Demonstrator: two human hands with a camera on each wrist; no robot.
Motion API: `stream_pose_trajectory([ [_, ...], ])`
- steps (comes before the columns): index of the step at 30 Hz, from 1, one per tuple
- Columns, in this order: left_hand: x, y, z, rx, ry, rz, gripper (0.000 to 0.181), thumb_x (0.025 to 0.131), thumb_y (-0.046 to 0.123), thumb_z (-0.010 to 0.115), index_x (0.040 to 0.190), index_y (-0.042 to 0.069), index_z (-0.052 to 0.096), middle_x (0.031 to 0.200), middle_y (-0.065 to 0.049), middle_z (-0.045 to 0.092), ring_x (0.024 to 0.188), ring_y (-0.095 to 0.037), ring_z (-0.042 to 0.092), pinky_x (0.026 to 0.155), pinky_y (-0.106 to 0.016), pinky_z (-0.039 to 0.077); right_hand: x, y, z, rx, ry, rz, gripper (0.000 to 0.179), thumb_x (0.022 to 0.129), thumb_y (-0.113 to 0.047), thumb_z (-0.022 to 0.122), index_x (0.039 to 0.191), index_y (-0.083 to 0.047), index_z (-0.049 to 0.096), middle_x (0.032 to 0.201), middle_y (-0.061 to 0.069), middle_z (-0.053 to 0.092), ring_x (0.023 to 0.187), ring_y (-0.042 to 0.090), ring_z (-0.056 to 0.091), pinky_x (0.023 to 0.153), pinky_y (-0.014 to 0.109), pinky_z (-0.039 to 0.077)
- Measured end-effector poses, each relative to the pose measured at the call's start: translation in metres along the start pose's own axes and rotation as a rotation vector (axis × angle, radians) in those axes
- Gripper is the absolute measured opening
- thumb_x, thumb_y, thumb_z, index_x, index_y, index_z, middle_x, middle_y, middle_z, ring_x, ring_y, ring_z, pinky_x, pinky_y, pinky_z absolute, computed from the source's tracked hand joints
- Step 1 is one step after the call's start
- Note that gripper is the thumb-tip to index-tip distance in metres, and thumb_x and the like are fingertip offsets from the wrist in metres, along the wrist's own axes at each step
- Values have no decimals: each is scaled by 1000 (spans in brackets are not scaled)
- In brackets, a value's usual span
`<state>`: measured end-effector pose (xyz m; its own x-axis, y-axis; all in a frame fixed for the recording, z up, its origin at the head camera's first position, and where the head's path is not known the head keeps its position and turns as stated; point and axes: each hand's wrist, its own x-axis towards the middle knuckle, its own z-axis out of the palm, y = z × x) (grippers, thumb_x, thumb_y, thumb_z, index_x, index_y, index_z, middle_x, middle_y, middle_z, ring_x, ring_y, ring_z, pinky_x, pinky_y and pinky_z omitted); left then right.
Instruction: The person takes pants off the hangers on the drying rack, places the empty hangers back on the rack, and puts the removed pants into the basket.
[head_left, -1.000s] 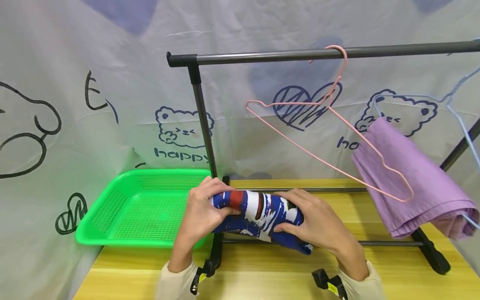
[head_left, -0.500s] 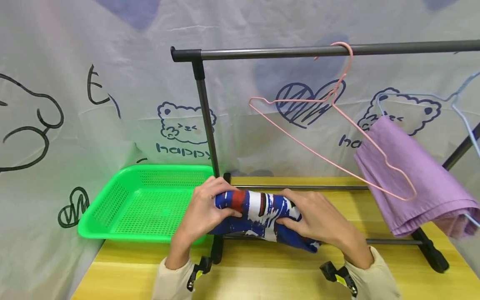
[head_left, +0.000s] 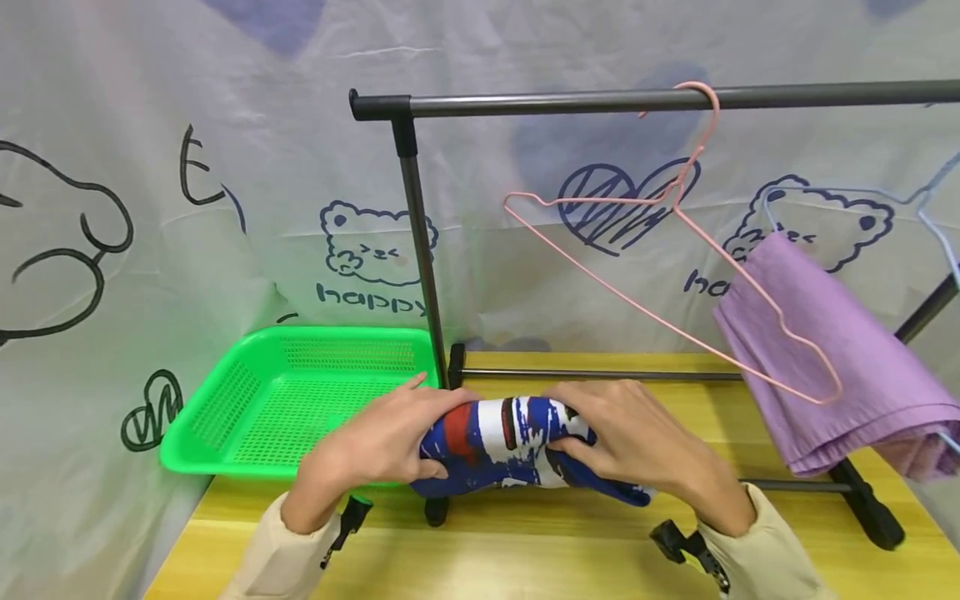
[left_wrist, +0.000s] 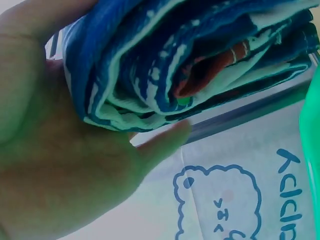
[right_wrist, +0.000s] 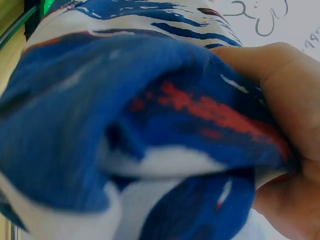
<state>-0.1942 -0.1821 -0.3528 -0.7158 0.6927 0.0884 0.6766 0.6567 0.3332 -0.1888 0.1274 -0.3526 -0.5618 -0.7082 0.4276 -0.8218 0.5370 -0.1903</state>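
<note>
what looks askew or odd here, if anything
Nothing spilled or damaged stands out. The pink hanger slopes down to the right in the head view, though the camera angle may explain that.

A green perforated basket (head_left: 345, 354) sits at the left of the desk (head_left: 487, 567), just beside the left upright of a dark metal rack (head_left: 540, 103). From the rack's top bar hangs a bare pink hanger (head_left: 677, 200). Farther right, a folded purple cloth (head_left: 832, 358) drapes over a light-blue hanger (head_left: 870, 193), which runs out of view. On the far side, a pale curtain (head_left: 480, 167) carries line-drawn bears, hearts and the word "happy".
</note>
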Motion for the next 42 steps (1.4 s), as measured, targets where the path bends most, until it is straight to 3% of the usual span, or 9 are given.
stream_pose_trajectory([
  [2,0,0,-4,16,-17,28,83,70,16,96,142,13,54,132,-4,67,124,-23,62,122,-56,21,0,-1,-1,4,-7,-7,43,85,-21,84,123,-11,66,97,-2,74,67,1,59,57,22,50],
  [5,2,-1,-6,45,-14,50,74,73,16,95,136,16,57,120,-2,71,110,-22,68,111,-50,42,0,-2,-4,6,-4,-18,44,85,-21,84,124,-11,66,100,1,75,70,5,63,59,24,52],
  [8,4,-2,-7,47,-7,51,67,74,16,94,131,19,60,108,0,71,94,-18,68,88,-41,57,1,-3,-6,-2,2,-16,46,84,-23,86,124,-11,67,103,1,75,77,8,67,63,28,55],
  [16,-4,1,-10,161,69,48,63,72,10,94,127,23,65,104,2,74,86,-16,68,77,-38,57,3,-11,-5,31,-87,51,52,80,-25,87,125,-17,64,111,-6,62,76,5,58,62,24,50],
  [20,-15,5,-17,223,133,46,65,71,10,94,128,23,67,107,1,75,87,-18,69,73,-39,57,4,-15,2,54,-81,32,61,76,-20,88,129,-15,59,119,1,63,91,14,62,71,31,55],
  [24,-23,2,-24,244,180,43,64,71,8,94,128,22,68,109,-2,75,90,-21,70,74,-42,58,6,-18,10,67,-83,18,68,76,-12,87,135,-12,54,124,10,67,102,22,66,79,37,59],
  [28,-32,-6,-28,227,240,48,67,67,-2,93,126,20,70,114,-5,75,96,-25,70,78,-47,59,16,-26,15,102,-95,31,68,79,-12,87,137,-11,52,117,12,71,94,21,71,77,33,60],
  [34,-53,-25,-27,152,340,30,81,63,-14,87,134,19,68,130,-5,70,117,-34,64,90,-57,55,38,-40,17,1,-13,-31,65,80,-20,90,134,-9,56,116,12,73,88,21,73,73,35,61],
  [42,-85,-43,-37,144,279,-42,91,64,-7,87,145,20,56,140,-11,62,126,-38,56,94,-64,50,74,-55,22,-41,11,-104,61,83,-18,87,136,-10,58,128,10,69,98,24,72,78,35,60],
])
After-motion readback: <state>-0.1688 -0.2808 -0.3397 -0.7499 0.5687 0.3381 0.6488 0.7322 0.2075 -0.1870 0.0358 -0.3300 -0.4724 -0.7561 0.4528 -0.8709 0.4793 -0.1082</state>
